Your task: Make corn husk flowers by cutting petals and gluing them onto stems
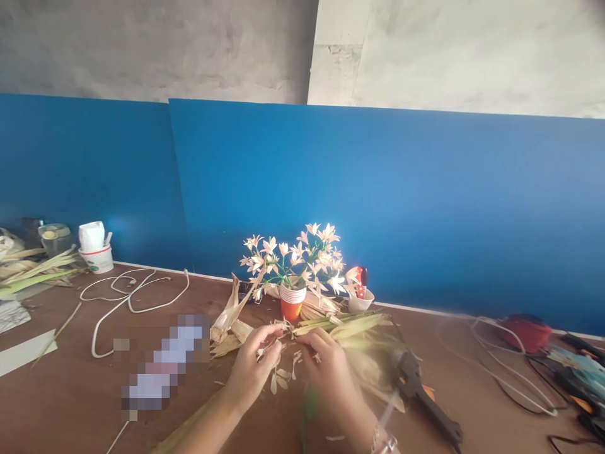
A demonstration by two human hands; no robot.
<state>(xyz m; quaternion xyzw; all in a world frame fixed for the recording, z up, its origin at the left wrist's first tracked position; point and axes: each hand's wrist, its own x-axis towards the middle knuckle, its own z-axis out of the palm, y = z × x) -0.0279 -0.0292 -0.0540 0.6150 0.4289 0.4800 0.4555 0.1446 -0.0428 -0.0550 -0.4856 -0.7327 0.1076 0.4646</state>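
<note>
My left hand and my right hand are held close together over the brown table. Small pale husk pieces show at the left fingertips, which are bent in a pinch. The right fingers curl down with their tips together; what they hold, if anything, is too small to make out. Cut husk petals lie scattered between and below the hands. Just behind stands an orange-and-white paper cup filled with pale husk flowers on green stems. Dry corn husks and greenish husks lie on either side.
A black glue gun lies right of my right hand. A white cup holds a red-handled tool. White cables, a blurred-out device and a paper tub are at left. A red object sits far right, before the blue partition.
</note>
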